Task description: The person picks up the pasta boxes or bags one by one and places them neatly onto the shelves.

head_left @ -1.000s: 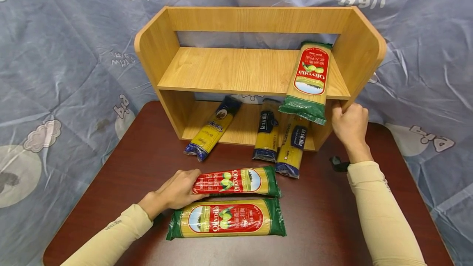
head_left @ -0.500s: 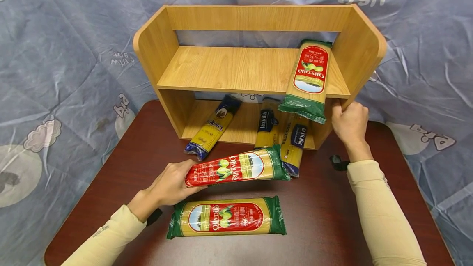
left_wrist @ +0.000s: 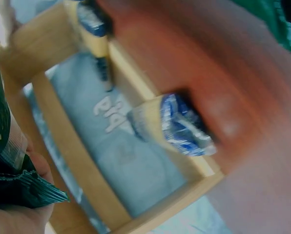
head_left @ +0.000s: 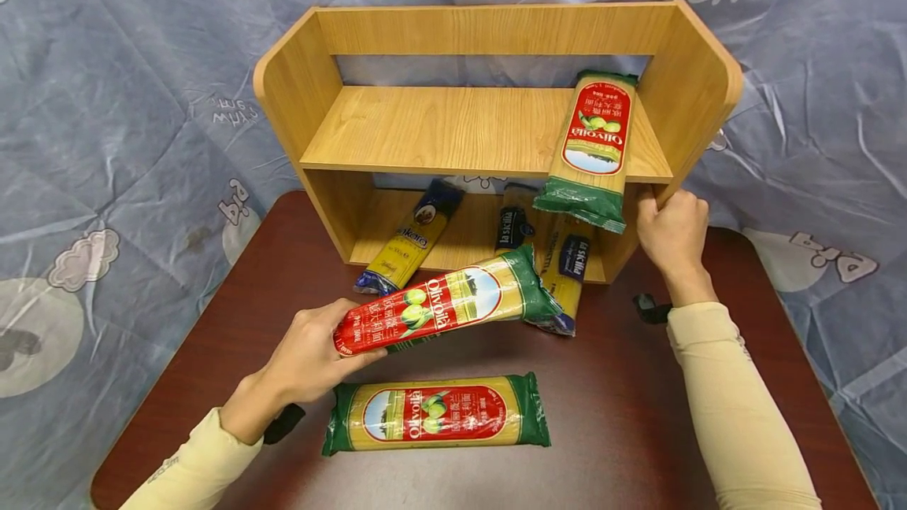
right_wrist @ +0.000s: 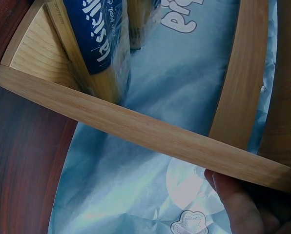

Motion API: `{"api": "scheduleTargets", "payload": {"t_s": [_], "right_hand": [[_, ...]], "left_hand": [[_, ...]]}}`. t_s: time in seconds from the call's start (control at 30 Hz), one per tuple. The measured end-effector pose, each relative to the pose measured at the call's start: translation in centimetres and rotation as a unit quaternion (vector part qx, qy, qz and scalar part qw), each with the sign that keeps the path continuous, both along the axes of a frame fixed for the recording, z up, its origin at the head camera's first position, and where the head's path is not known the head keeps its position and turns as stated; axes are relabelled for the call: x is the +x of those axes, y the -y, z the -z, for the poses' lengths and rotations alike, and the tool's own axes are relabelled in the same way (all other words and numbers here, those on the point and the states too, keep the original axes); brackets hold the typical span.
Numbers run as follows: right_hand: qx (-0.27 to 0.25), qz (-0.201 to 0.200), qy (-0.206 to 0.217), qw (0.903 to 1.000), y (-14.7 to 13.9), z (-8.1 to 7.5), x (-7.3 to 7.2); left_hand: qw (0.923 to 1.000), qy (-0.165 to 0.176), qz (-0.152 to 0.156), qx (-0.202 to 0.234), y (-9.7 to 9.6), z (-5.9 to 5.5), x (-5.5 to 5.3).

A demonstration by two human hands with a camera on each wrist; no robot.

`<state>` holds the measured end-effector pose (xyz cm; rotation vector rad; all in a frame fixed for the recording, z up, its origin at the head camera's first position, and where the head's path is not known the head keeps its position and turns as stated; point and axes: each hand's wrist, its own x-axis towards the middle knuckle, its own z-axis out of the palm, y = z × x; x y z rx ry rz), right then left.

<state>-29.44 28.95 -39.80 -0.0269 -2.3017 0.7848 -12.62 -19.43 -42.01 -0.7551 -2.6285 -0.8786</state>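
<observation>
My left hand [head_left: 306,354] grips the left end of a red, green and yellow Olivoilà spaghetti pack [head_left: 442,301], held above the table and tilted with its far end up. In the left wrist view a green pack end [left_wrist: 18,187] shows beside my fingers. My right hand [head_left: 673,233] holds the right side panel of the wooden shelf [head_left: 496,31], just under the upper board; some fingers are hidden behind the panel. A second Olivoilà pack [head_left: 435,415] lies crosswise on the table. A third Olivoilà pack [head_left: 597,136] lies on the upper board's right end, overhanging the front.
On the lower level lie a yellow and blue Ankara pasta pack [head_left: 411,241] at left and two La Sicilia packs [head_left: 512,223] at right, partly covered by the held pack. The dark red table [head_left: 623,415] carries the shelf. A patterned blue cloth [head_left: 142,101] hangs behind.
My left hand has lifted the Olivoilà pack off the table, moving it up and slightly left while tilting its far end upward. My right hand stays on the shelf panel.
</observation>
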Motion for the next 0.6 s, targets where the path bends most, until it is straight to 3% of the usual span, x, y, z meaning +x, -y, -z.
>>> {"api": "scheduleTargets", "payload": {"t_s": [0.27,0.6], "right_hand": [[-0.002,0.005,0.003,1.0,-0.2,-0.1,-0.1],[-0.009,0.006,0.014,0.9998,-0.1,-0.1,0.0]], "left_hand": [[0.9977,0.015,-0.041,0.053,0.2,-3.1,0.3],[0.9903,0.012,-0.124,0.061,0.8,-5.5,0.0]]}}
